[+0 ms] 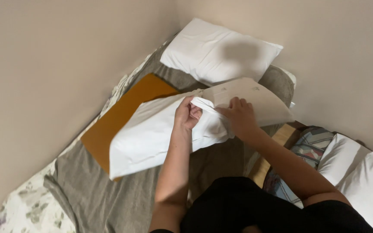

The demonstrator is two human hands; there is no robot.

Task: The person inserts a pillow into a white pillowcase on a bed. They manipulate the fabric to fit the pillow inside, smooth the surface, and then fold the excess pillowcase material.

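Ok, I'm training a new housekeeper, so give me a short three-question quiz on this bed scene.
1. True or false: both hands grip the white pillowcase.
2. Which lies nearest the corner of the walls? A) the white pillow B) the orange-brown board C) the grey blanket
3. What colour is the flat thing under the held pillowcase?

Key
1. True: the left hand and the right hand both clutch its bunched open end.
2. A.
3. Orange-brown.
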